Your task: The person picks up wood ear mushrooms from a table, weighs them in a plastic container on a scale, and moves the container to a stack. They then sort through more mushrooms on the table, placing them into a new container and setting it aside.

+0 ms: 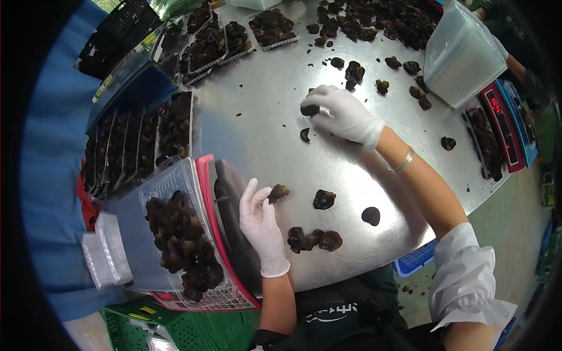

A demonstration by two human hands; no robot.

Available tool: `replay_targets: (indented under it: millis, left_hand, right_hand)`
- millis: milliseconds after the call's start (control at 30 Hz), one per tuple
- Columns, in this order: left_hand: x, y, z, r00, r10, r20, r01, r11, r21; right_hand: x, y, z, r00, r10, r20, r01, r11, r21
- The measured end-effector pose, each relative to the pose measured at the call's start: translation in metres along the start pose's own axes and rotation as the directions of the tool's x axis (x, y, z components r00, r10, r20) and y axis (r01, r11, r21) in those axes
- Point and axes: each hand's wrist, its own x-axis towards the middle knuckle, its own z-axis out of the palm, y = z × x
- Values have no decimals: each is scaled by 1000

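Note:
My left hand (263, 231), in a white glove, pinches a brown-black wood ear mushroom (278, 193) at its fingertips, just right of the scale. Farther up the metal table, my gloved right hand (345, 115) curls over another dark wood ear mushroom (309, 110), partly hidden by the fingers. A small mushroom piece (305, 135) lies just below that hand. Between my arms are several loose mushrooms, one (324, 199) beside a round dark one (370, 216). On the scale (206, 175), a clear tray (153, 186) holds a heap of mushrooms (181, 240).
Filled trays (272, 29) stand at the back left, with more stacked along the left side (137, 137). A large mushroom pile (374, 20) covers the far end. At right, another person's hand steadies stacked clear trays (462, 55) near a second scale (504, 123).

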Motion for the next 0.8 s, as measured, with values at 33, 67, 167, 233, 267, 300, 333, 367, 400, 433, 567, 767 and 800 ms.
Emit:
replay_targets:
  millis: [33, 67, 167, 233, 267, 300, 333, 367, 400, 433, 567, 767, 800]
  left_hand:
    - [0, 0, 1, 1000, -6, -16, 6, 1000, 13]
    - [0, 0, 2, 999, -13, -33, 13, 1000, 25]
    - [0, 0, 1, 998, -32, -59, 32, 999, 3]
    - [1, -2, 3, 998, -31, -49, 32, 999, 20]
    - [1, -3, 3, 999, -36, -38, 38, 998, 40]
    - [1, -2, 4, 999, -38, -39, 39, 999, 36]
    - [0, -1, 4, 1000, -20, 0, 19, 990, 139]
    - [-2, 0, 6, 999, -5, 43, -6, 971, 239]
    - [-4, 2, 5, 999, -6, 50, -6, 972, 235]
    - [-5, 5, 1, 978, 127, 166, -188, 885, 426]
    - [-4, 14, -6, 886, 165, 434, -434, 624, 649]
    - [31, 11, 19, 929, 0, 369, -227, 790, 570]
    - [32, 21, 36, 901, 70, 427, -272, 860, 433]
  right_hand:
    - [4, 4, 8, 995, -88, 42, 93, 984, -152]
    - [8, 12, 8, 995, -88, 40, 94, 984, -151]
    - [7, 26, -2, 976, 209, -59, -197, 966, 166]
    - [-7, 17, -22, 918, 371, -139, -303, 884, 355]
    - [-19, 7, -38, 909, 391, -144, -324, 881, 344]
    - [-34, -4, -53, 899, 411, -148, -346, 877, 332]
    - [-52, -11, -63, 894, 428, -135, -364, 867, 341]
    - [-71, -19, -73, 887, 446, -125, -381, 856, 349]
    - [-92, -29, -83, 864, 503, -21, -451, 792, 411]
    - [-112, -41, -90, 832, 549, 83, -520, 719, 461]
    - [-176, -80, -78, 828, 536, 164, -524, 637, 566]
    - [-181, -119, -38, 911, 390, 134, -405, 785, 469]
    - [-172, -126, -31, 935, 317, 157, -353, 813, 463]
